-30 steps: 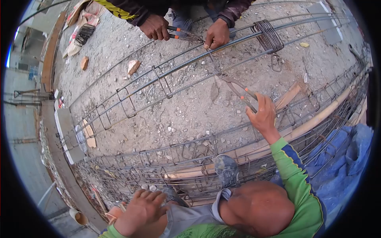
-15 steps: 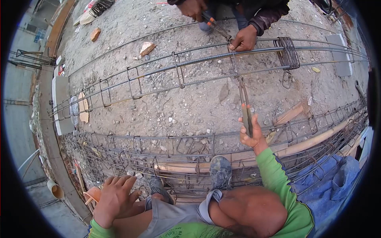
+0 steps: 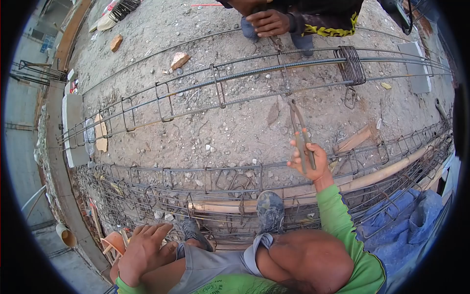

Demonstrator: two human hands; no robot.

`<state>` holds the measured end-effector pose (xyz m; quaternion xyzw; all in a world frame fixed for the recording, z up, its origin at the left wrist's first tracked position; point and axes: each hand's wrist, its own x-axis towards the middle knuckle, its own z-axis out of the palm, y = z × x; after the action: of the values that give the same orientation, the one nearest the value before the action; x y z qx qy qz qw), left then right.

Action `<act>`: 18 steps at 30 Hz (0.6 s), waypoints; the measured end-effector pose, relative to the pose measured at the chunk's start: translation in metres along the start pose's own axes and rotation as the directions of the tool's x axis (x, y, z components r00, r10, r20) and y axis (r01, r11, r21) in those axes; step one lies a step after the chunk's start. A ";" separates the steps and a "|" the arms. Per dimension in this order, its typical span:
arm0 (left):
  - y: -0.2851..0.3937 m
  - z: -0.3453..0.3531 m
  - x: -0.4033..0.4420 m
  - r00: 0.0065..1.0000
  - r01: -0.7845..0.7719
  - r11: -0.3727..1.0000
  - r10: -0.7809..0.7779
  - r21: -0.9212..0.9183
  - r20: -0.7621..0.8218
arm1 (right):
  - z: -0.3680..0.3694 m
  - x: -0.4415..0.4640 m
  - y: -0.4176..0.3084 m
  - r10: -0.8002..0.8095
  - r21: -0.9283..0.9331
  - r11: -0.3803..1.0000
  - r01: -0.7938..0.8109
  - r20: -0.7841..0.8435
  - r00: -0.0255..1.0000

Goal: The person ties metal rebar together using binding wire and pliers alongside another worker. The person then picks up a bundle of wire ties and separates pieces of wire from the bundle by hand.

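Observation:
My right hand is wrapped round the handles of steel-fixing pincers, which have orange marks below the jaws. The handles stand apart, and the jaws are just below the near bar of a long rebar cage. Close to the jaws, a stirrup crosses the bars. My left hand rests over my left knee, fingers stretched out and holding nothing. Across the cage, a co-worker's hands grip a tool whose tip touches the cage's far side.
A bundle of stirrups hangs on the cage at right. Grey blocks prop its ends. Another rebar cage, a bamboo pole and a blue tarp lie near my feet. Stones and a brick piece dot the ground.
My right hand has spread the pincer handles apart, and the jaws have come slightly down off the near bar. The co-worker's hands have drawn together and back from the stirrup.

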<state>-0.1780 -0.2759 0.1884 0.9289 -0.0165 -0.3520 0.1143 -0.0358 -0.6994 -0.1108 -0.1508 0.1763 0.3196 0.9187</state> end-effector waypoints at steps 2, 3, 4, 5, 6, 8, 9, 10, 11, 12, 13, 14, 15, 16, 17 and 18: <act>-0.001 -0.002 -0.003 1.000 0.006 0.999 -0.006 -0.046 -0.001 | -0.005 -0.001 0.011 0.047 0.075 0.996 -0.053 0.076 0.996; -0.001 -0.003 -0.003 0.999 0.005 1.000 -0.005 0.003 -0.032 | -0.005 -0.003 0.018 0.090 0.144 0.983 -0.112 0.154 0.984; -0.002 -0.003 -0.003 0.998 0.004 0.999 -0.001 0.051 -0.064 | -0.003 -0.002 0.024 0.086 0.139 0.984 -0.108 0.153 0.984; -0.004 -0.002 -0.005 0.998 0.000 0.999 0.003 0.048 -0.069 | 0.001 -0.001 0.031 0.079 -0.176 0.979 -0.098 -0.113 0.990; -0.009 0.001 -0.007 0.997 -0.004 0.999 0.007 0.046 -0.071 | 0.002 -0.002 0.037 -0.013 -0.463 0.871 -0.164 -0.356 0.934; -0.011 0.005 -0.012 0.997 0.013 0.999 -0.011 0.031 -0.070 | 0.000 -0.012 0.044 -0.102 -0.591 0.790 -0.165 -0.391 0.915; -0.009 0.002 -0.010 0.997 -0.011 0.999 0.014 0.035 -0.075 | -0.001 -0.014 0.048 -0.187 -0.704 0.688 -0.174 -0.404 0.895; -0.008 0.001 -0.011 0.997 -0.028 0.999 0.031 0.035 -0.076 | 0.000 -0.018 0.053 -0.151 -0.705 0.680 -0.203 -0.405 0.902; -0.009 0.001 -0.014 0.997 0.005 1.000 -0.004 0.017 -0.071 | 0.004 -0.022 0.055 -0.115 -0.713 0.666 -0.220 -0.389 0.914; -0.012 0.000 -0.013 0.999 -0.026 1.000 0.027 0.012 -0.047 | 0.009 -0.023 0.055 -0.085 -0.726 0.649 -0.228 -0.367 0.926; -0.015 0.001 -0.013 0.998 -0.060 0.998 0.061 0.006 -0.030 | 0.015 -0.024 0.055 -0.061 -0.735 0.634 -0.240 -0.357 0.932; -0.017 0.002 -0.014 0.995 -0.089 0.996 0.090 0.030 -0.044 | 0.021 -0.025 0.055 -0.080 -0.839 0.483 -0.253 -0.330 0.941; -0.018 0.000 -0.016 0.996 -0.065 0.998 0.066 0.017 -0.054 | 0.030 -0.025 0.055 -0.097 -0.914 0.317 -0.253 -0.296 0.950; -0.018 -0.005 -0.017 0.993 -0.113 0.994 0.113 0.002 -0.025 | 0.048 -0.027 0.052 -0.093 -0.957 0.048 -0.286 -0.290 0.953; -0.019 -0.011 -0.018 0.987 -0.161 0.987 0.161 -0.013 0.000 | 0.056 -0.028 0.055 -0.107 -0.959 -0.095 -0.267 -0.257 0.960; -0.022 -0.018 -0.019 0.982 -0.190 0.981 0.190 -0.049 0.002 | 0.062 -0.030 0.058 -0.117 -0.942 -0.238 -0.236 -0.214 0.970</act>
<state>-0.1816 -0.2493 0.2088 0.9188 -0.0969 -0.3430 0.1697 -0.0805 -0.6480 -0.0529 -0.8401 -0.0332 0.3607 0.4038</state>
